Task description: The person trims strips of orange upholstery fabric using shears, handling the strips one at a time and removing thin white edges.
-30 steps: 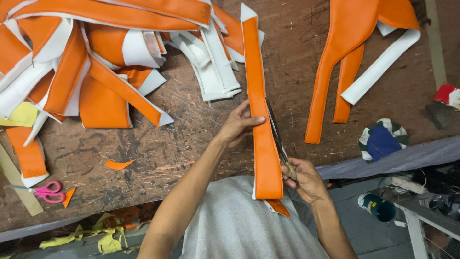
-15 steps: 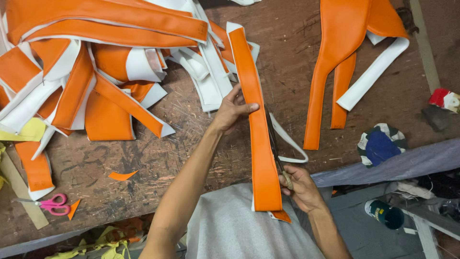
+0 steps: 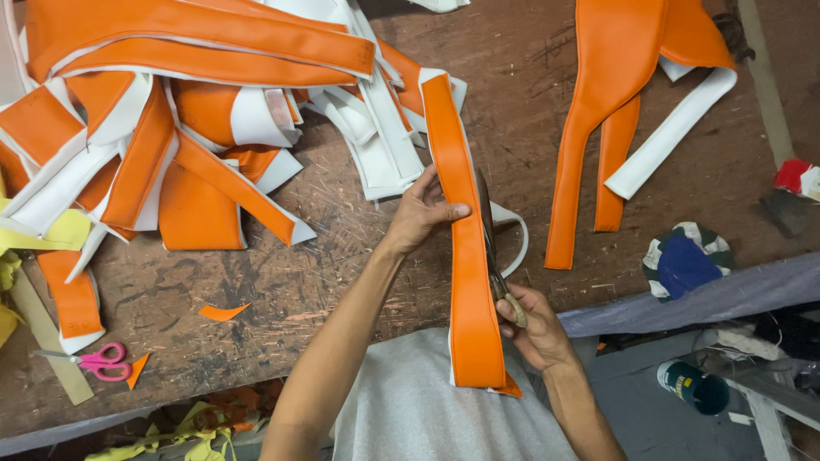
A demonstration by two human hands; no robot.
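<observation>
Trimming the white edge off the long orange strip (image 3: 465, 256) looks to be the work in hand in the head view, and doing it well seems to depend on keeping the strip taut and flat while the scissors (image 3: 493, 248) run close along its right edge, so that the cut stays straight and does not bite into the orange face. The strip runs from the pile of orange and white pieces (image 3: 188, 128) at the far side of the bench (image 3: 342, 230) down toward the person's lap, where its lower end hangs over the grey shirt (image 3: 410, 410).

The left hand (image 3: 420, 213) grips the strip about midway along: the thumb lies across the orange face and the fingers (image 3: 423, 183) curl narrowly behind its left edge, closed on it. The right hand (image 3: 538, 329) is wrapped shut around the scissor handles just beside the strip's right edge, blades pointing away from the body; how far the blades stand apart I cannot tell. A thin curl of white trimming (image 3: 512, 235) loops out to the right of the blades.

Well apart to the left lie pink-handled scissors (image 3: 98, 360) and a small orange scrap (image 3: 224, 312); to the right rest further orange pieces (image 3: 615, 102).
</observation>
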